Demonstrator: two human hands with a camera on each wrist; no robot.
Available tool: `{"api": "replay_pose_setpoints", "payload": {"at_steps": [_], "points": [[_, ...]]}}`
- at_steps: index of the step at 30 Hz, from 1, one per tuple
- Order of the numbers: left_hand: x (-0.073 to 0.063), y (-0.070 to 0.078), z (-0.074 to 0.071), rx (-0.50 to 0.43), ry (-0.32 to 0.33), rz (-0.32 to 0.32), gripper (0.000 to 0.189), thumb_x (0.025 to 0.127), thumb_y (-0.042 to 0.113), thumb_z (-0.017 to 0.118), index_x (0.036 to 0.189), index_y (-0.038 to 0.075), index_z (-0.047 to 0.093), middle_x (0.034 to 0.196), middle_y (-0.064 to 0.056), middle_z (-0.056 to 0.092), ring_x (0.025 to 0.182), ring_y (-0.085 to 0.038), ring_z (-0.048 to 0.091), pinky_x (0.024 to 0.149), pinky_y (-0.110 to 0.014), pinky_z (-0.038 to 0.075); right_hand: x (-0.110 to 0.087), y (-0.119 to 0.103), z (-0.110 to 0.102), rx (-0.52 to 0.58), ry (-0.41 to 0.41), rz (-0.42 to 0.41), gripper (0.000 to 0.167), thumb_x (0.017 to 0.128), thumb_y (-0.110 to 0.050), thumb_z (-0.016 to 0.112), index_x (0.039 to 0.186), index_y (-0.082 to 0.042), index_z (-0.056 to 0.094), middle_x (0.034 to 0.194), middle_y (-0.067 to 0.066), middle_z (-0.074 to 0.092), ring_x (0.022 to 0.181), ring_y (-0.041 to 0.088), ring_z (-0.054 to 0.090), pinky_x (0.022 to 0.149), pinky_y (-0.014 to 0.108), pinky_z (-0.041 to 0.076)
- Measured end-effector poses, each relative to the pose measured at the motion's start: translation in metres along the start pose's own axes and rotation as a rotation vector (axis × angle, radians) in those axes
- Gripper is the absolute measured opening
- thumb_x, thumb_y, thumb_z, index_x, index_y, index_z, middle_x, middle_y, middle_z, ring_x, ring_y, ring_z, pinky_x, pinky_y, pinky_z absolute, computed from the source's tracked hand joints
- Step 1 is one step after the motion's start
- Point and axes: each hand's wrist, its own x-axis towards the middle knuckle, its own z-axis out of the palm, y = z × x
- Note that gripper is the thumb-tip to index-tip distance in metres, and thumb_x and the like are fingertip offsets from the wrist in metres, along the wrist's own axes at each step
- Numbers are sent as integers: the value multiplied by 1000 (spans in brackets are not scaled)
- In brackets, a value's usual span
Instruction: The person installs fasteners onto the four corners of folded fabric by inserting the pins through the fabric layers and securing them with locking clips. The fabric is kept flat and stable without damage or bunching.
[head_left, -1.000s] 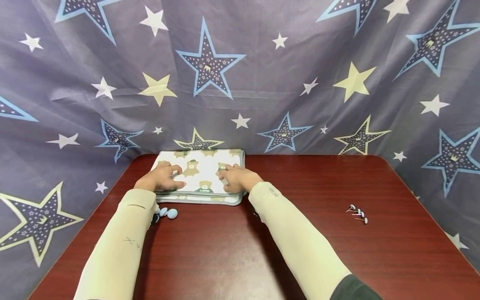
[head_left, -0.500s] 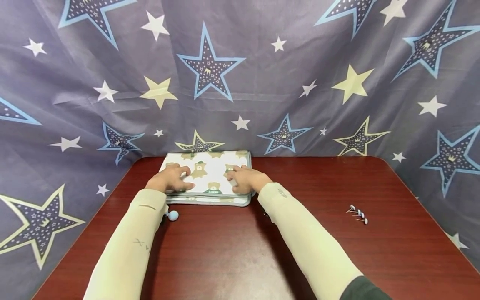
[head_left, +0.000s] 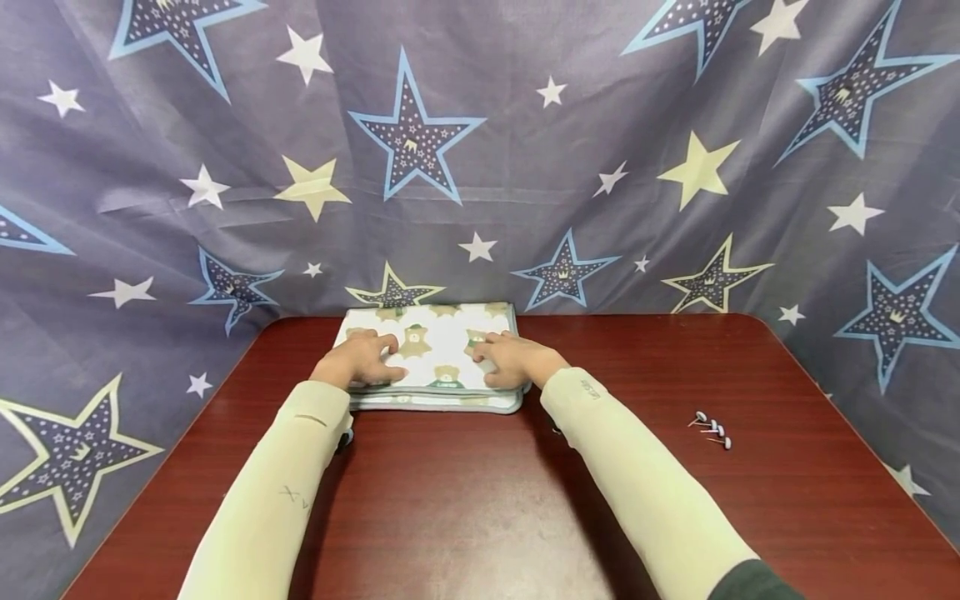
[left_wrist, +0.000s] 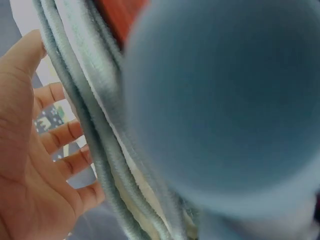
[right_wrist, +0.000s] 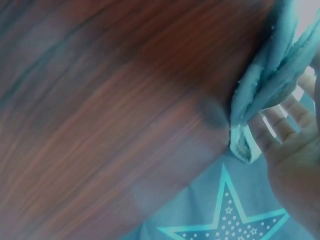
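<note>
A folded blanket (head_left: 442, 329), white with a bear print and grey-green edging, lies at the back of the table. My left hand (head_left: 365, 358) rests on its left part with fingers spread. On the right part rests my right hand (head_left: 516, 358), fingers loosely bent over the print. In the left wrist view, stacked blanket edges (left_wrist: 95, 135) run past the spread fingers of the left hand (left_wrist: 35, 170). The right wrist view has the blanket's folded corner (right_wrist: 255, 90) in front of the right hand (right_wrist: 295, 165).
Several small pins with pale round heads (head_left: 712, 430) lie on the red-brown table (head_left: 450, 500) at the right. A blurred blue-grey round head (left_wrist: 225, 100) fills much of the left wrist view. Behind the table hangs a grey curtain (head_left: 510, 167) with stars.
The blanket has slid to the right along the table with both hands on it. Pale blue round heads by the left sleeve are now hidden behind it. The head view has shifted slightly.
</note>
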Motion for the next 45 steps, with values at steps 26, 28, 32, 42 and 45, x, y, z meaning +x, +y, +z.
{"api": "replay_pose_setpoints", "payload": {"at_steps": [26,28,32,42,45], "points": [[15,72,13,72,-24,64,55,85,61,68,120,19,60,115,-17,59,107,-43,56,90,-56,47,-65,45,8,-5,60,-59,41,92,-22,66,132,-13,60,128,10,56,113,30,53,101,44,45],[16,77,13,70,-26,60,56,86,61,68,122,19,60,118,-17,58,108,-42,56,91,-56,47,-68,47,8,-14,66,-65,40,92,-22,66,131,-13,60,128,10,56,112,32,54,102,45,45],[17,85,13,63,-19,52,56,85,59,68,123,19,60,120,-18,58,108,-43,56,89,-57,49,-75,51,8,-29,92,-102,40,91,-21,66,129,-10,60,125,12,57,107,33,55,99,45,46],[20,102,15,50,-29,34,56,87,61,67,125,21,59,123,-17,56,112,-43,53,87,-58,50,-91,60,8,-47,112,-123,39,91,-21,67,128,-10,60,124,12,58,103,32,55,93,45,48],[19,106,15,55,-29,30,56,87,61,66,127,22,59,125,-17,56,114,-43,53,88,-58,50,-94,61,8,-49,120,-124,38,91,-21,68,127,-10,60,123,12,58,102,32,56,92,45,48]]}}
